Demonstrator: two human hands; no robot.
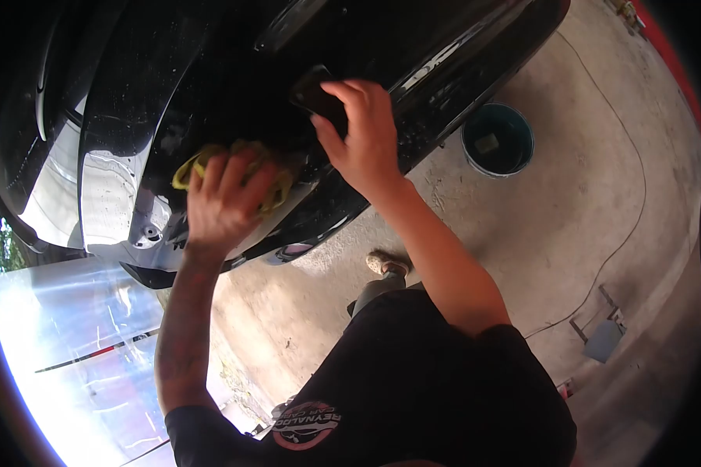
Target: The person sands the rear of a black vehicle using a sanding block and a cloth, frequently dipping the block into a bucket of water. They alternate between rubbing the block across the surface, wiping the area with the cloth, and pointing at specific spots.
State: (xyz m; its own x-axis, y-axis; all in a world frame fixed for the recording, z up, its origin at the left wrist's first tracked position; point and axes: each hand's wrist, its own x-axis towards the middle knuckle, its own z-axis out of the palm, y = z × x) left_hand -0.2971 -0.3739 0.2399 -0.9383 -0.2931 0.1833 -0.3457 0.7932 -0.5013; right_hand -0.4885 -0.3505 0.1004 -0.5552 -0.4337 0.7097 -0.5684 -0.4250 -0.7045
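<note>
A glossy black car body panel (234, 86) with water drops and light reflections fills the upper left. My left hand (230, 191) presses a crumpled yellow cloth (197, 161) against the panel, its fingers curled over the fabric. Farther up and to the right, my right hand (364, 132) grips a dark rectangular block (311, 87) between thumb and fingers. The block lies over the black surface, and its lower part is partly hidden by the hand.
On the concrete floor (568, 210) stands a dark bucket (532, 148) with liquid and a small pale block in it. A thin cable (645, 171) curves across the floor. At the lower right is a grey, flat-topped object (604, 341). My shoe (385, 262) is below the car's edge.
</note>
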